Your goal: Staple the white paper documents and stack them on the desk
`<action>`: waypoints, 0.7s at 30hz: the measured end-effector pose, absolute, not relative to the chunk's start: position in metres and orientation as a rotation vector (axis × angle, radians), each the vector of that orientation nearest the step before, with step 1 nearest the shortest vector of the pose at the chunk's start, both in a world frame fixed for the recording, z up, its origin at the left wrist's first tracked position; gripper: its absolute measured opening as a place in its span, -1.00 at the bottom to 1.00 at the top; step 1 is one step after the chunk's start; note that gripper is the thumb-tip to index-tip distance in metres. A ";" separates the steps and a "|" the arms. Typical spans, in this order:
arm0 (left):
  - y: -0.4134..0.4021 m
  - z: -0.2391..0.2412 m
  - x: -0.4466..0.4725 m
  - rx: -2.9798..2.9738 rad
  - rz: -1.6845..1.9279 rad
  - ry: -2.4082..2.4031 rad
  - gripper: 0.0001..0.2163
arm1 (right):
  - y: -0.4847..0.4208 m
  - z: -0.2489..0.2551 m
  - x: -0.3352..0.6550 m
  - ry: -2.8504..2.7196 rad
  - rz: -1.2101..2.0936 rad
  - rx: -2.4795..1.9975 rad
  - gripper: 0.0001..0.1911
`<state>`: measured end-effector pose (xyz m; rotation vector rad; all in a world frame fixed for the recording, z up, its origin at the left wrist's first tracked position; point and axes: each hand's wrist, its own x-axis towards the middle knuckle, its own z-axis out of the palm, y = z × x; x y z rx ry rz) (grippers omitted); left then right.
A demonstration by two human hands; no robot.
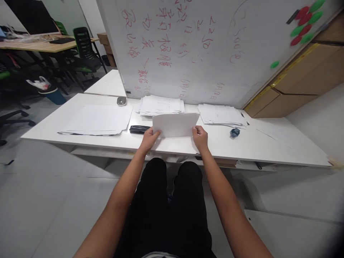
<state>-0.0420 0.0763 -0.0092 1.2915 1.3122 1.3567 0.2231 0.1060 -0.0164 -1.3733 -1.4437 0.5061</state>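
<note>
CAM head | is looking from above and behind the left hand (150, 138) and right hand (200, 138) | facing forward and down | framing both at arm's length | taking in table (268, 143) under them, whiteboard (215, 43) beyond them

White sheet (176, 124), white table (255, 143), black stapler (139, 129), black trousers (166, 208); red writing (163, 50) on the white board (263, 53), red and green magnets (302, 13), green-and-black chair (84, 44)
</note>
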 end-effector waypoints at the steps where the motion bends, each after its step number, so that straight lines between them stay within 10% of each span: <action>1: 0.078 -0.009 -0.041 1.299 1.354 1.303 -0.70 | 0.106 -0.014 0.222 -1.434 0.503 -1.357 -0.67; 21: 0.084 0.018 -0.136 2.347 0.747 1.730 -0.46 | -0.050 -0.033 0.223 -0.826 0.994 -1.312 -0.53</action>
